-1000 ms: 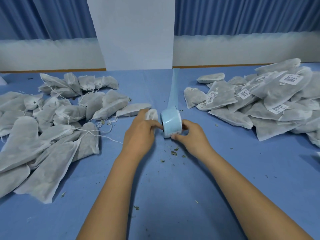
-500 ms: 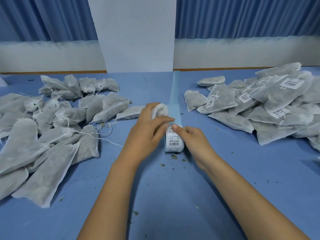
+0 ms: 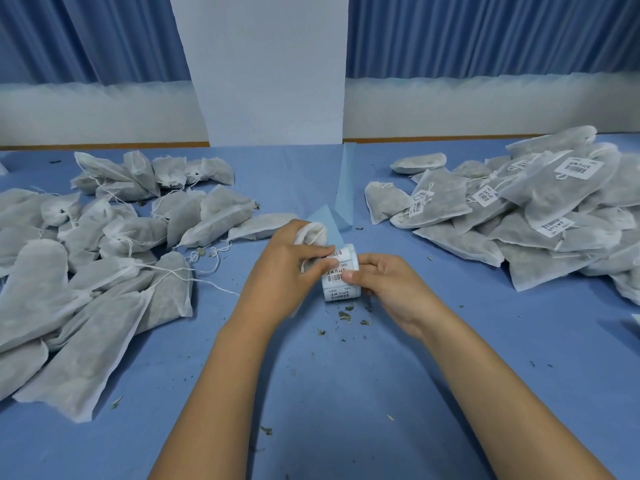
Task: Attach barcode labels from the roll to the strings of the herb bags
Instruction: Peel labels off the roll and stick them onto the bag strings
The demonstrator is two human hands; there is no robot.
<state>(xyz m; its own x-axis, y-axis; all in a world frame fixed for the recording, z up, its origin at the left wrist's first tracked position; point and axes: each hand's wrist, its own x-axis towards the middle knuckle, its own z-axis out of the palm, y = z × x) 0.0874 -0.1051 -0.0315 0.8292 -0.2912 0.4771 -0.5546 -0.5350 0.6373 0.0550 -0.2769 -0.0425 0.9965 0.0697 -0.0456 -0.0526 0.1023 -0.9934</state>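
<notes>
A roll of barcode labels (image 3: 341, 287) lies on the blue table (image 3: 329, 393) at the centre, white labels facing up. My right hand (image 3: 384, 289) grips the roll from the right, thumb on a label. My left hand (image 3: 287, 271) holds a white herb bag (image 3: 313, 233) in its palm while its fingertips pinch a label (image 3: 337, 255) at the top of the roll. A strip of empty blue backing paper (image 3: 346, 188) runs from the roll toward the back of the table.
A heap of unlabelled herb bags (image 3: 104, 258) with loose strings covers the left side of the table. Labelled bags (image 3: 519, 209) are piled at the right. Herb crumbs (image 3: 346, 317) are scattered in front of the roll. A white pillar (image 3: 270, 71) stands behind.
The roll has been turned from its blue side to show the labels. My left fingers have come onto the top label and are lifting it, and my right hand has closed round the roll.
</notes>
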